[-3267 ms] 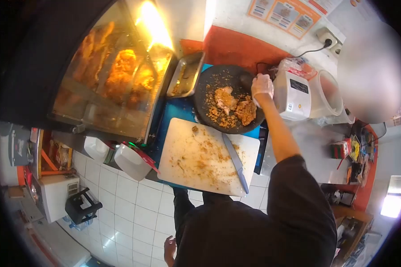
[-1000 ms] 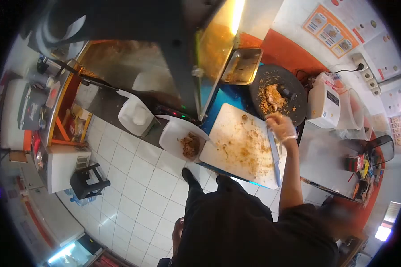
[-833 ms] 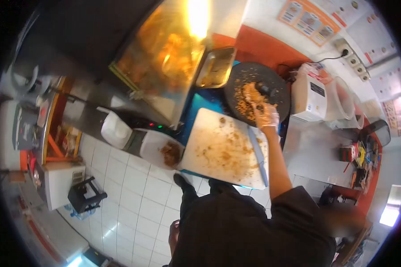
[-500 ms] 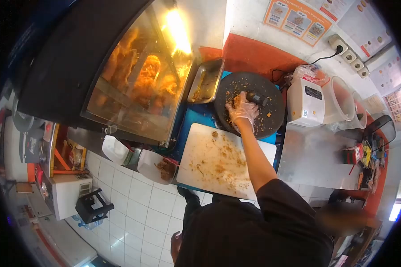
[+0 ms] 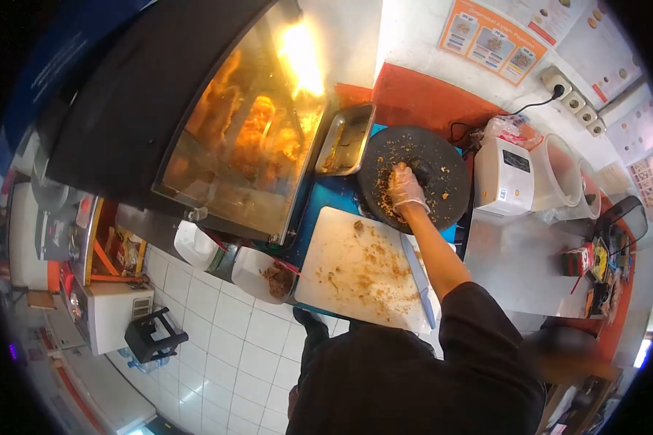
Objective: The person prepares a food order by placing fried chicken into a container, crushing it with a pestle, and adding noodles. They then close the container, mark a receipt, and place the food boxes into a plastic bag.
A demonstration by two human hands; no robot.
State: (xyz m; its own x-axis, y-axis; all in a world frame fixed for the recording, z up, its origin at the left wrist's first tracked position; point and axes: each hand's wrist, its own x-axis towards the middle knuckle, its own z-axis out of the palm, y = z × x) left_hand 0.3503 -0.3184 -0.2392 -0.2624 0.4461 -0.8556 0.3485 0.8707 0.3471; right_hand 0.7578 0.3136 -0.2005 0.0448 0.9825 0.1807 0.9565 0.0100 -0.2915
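My right hand [image 5: 406, 190], in a clear plastic glove, is in the round dark stone mortar [image 5: 453, 206], its fingers closed around brown crumbs. Beside it in the mortar lies a dark object [image 5: 422, 171], probably the pestle, with more crumbs scattered about. Below the mortar, a white cutting board [image 5: 326, 254] carries brown bits. A knife [image 5: 418, 279] lies along the board's right side, left of my forearm. My left hand [image 5: 292, 397] hangs low beside my body, mostly hidden by the dark shirt.
A lit glass cabinet [image 5: 232, 152] with fried food stands left. Near it are a metal tray [image 5: 368, 134] and a white container [image 5: 248, 272] with brown food. To the right are a white appliance [image 5: 504, 177], clear tubs [image 5: 556, 170] and a steel counter [image 5: 515, 268]. A black stool [image 5: 149, 337] stands on the floor.
My right hand has closed from spread fingers over the crumbs. The knife on the board has come into view beside my forearm. The whole view has shifted slightly.
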